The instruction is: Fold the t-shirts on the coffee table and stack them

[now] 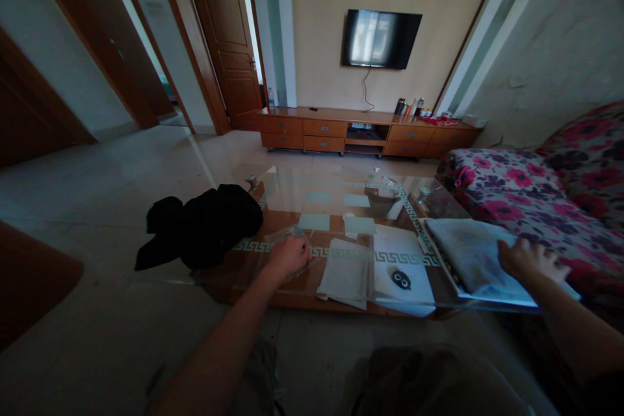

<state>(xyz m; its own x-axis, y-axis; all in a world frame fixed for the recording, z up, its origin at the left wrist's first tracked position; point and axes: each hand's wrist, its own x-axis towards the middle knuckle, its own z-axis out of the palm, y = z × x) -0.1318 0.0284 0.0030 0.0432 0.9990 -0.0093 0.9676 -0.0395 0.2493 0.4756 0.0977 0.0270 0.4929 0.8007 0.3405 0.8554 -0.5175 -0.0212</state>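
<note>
On the left of the glass coffee table, my left hand (pixel 288 256) has its fingers curled together on a clear plastic bag (pixel 308 268), which is hard to see against the glass. A black folded garment (pixel 207 224) lies just left of that hand, partly over the table's edge. My right hand (pixel 536 261) is at the right end of the table, fingers apart, over a flat package in cloudy plastic (pixel 480 253). Whether its fingertips touch the package I cannot tell. White paper sheets (pixel 344 270) and a small black item with two round eyes (pixel 401 279) are between the hands.
A glass coffee table (pixel 287 286) with a patterned border stands before me. To the right is a flowered sofa (pixel 507 201). Beyond the table, a low wooden TV cabinet (pixel 324 133) carries bottles and cans (pixel 409 106) beneath a wall television (pixel 383 39). A wooden door (pixel 224 32) stands ajar.
</note>
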